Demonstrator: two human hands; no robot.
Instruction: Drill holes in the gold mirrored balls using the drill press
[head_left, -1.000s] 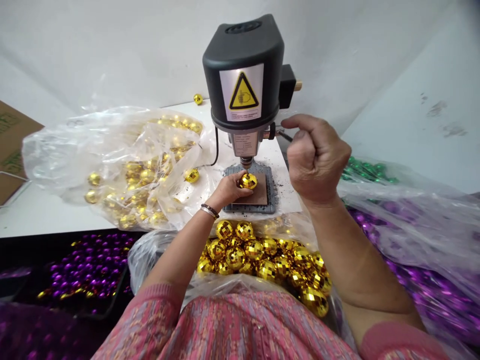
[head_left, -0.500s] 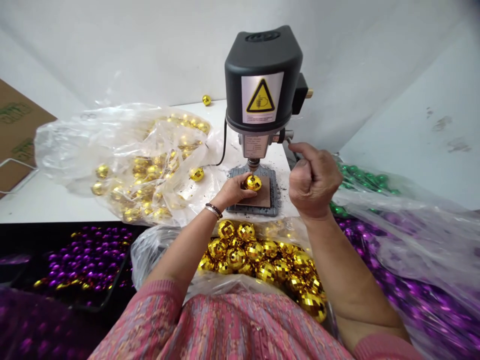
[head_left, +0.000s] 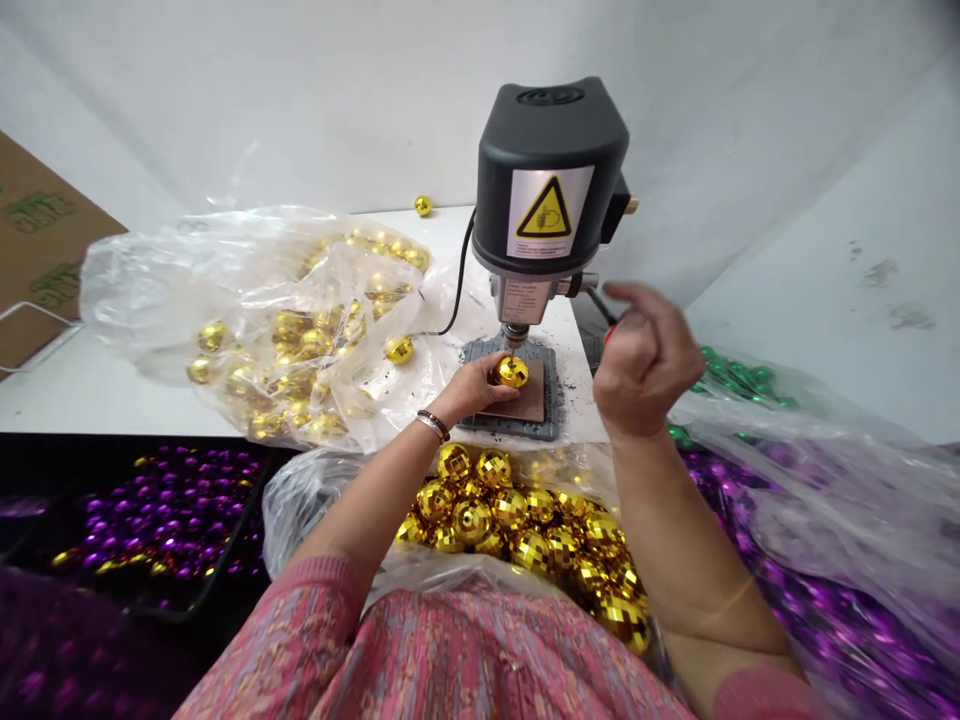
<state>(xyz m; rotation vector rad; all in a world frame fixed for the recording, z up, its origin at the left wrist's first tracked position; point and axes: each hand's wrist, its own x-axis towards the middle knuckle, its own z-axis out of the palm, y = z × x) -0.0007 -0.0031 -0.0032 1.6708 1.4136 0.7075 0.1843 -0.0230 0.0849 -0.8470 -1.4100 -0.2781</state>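
My left hand (head_left: pixel 471 388) is pinching a gold ball (head_left: pixel 514 374) between thumb and fingers, holding it on a brown board (head_left: pixel 529 402) on the drill's grey base (head_left: pixel 551 405). The drill bit (head_left: pixel 512 352) stands right over the ball's top; I can't tell how deep it reaches. My right hand (head_left: pixel 649 365) is curled around the red-tipped end of the handle (head_left: pixel 600 306) at the side of the drill (head_left: pixel 551 150). Just in front of me, an open clear bag (head_left: pixel 296 500) holds more gold balls (head_left: pixel 472 520). On the white table (head_left: pixel 37 405), to the left, lies another plastic bag (head_left: pixel 135 290) of gold balls. Purple beads (head_left: pixel 165 520) sit lower left; green balls (head_left: pixel 742 380) lie under plastic at right.
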